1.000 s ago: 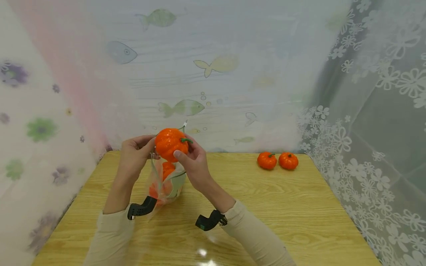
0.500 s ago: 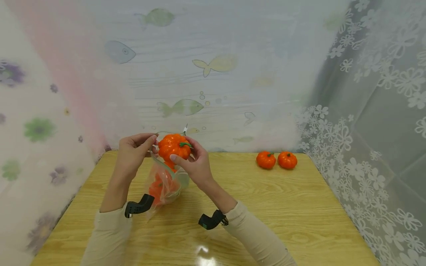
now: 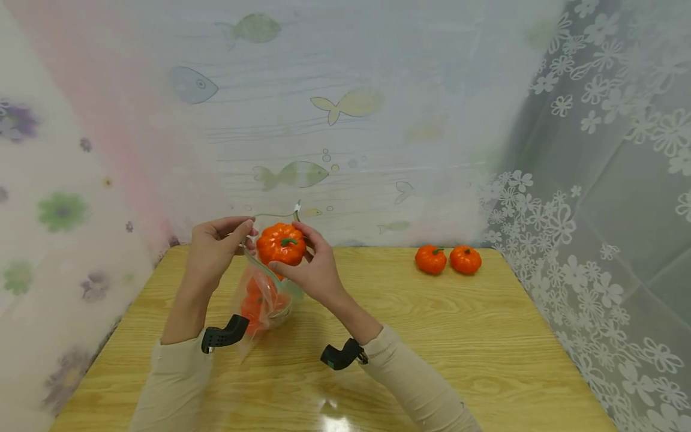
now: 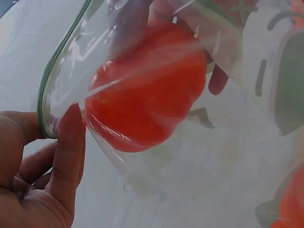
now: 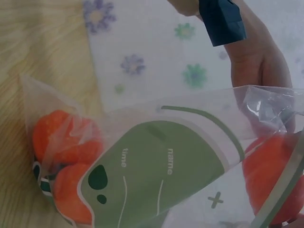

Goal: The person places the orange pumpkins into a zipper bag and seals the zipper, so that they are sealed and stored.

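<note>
My left hand (image 3: 215, 255) pinches the green-edged rim of a clear zip bag (image 5: 152, 166), holding its mouth apart. An orange toy pumpkin (image 3: 281, 241) with a green stem is in my right hand (image 3: 317, 264), thumb on the near side and fingers behind. In the left wrist view this pumpkin (image 4: 147, 90) shows through the clear plastic, inside the bag's upper part. Lower in the bag, several orange pumpkins (image 5: 64, 137) lie near the bottom; folds blur their outlines. A white slider (image 3: 297, 207) sits at the far corner of the rim.
Two more orange pumpkins (image 3: 430, 260) stand side by side at the back right of the wooden table (image 3: 432, 336). Printed curtains (image 3: 345, 144) hang behind the table and along both sides. Each wrist wears a black camera mount (image 3: 224, 335).
The pumpkin in my right hand has moved down into the bag's mouth, and its stem has turned toward the head camera. My left hand keeps its pinch on the rim.
</note>
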`<state>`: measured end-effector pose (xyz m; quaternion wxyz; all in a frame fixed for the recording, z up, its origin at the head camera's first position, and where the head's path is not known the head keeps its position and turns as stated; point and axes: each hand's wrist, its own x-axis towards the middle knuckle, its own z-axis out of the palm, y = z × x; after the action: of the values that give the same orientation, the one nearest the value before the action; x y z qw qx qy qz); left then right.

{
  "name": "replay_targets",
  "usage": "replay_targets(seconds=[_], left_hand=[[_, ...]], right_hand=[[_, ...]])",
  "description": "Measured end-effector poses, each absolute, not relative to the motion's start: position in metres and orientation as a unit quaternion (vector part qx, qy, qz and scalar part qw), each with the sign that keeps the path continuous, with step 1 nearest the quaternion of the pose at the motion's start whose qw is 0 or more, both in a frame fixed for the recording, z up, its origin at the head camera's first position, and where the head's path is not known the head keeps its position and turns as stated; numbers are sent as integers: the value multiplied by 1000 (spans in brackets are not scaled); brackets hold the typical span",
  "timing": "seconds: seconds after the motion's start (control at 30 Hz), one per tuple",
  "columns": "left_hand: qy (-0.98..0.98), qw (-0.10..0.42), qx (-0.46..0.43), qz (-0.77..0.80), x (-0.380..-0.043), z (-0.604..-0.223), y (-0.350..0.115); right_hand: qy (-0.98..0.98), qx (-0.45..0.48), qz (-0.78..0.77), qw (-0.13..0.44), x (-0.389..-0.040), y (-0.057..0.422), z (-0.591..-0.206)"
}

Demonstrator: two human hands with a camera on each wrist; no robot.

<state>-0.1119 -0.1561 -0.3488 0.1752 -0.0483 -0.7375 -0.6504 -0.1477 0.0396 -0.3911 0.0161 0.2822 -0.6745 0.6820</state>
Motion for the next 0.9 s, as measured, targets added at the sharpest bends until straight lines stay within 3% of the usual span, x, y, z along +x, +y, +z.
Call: replay_targets(seconds=[0.27,0.57,0.9], left_hand=[[-731,183,-49,-656,-108,-349,-152],[-737,188,-47,-648,-102,-352,-151],[-726,194,-53,-658,-103,-354,-155]], right_hand=[[-696,281,661,10,-143,40,-386],[-705,309,637,54,-140,41,-391],[-662,338,667,49,-140,45,-392]])
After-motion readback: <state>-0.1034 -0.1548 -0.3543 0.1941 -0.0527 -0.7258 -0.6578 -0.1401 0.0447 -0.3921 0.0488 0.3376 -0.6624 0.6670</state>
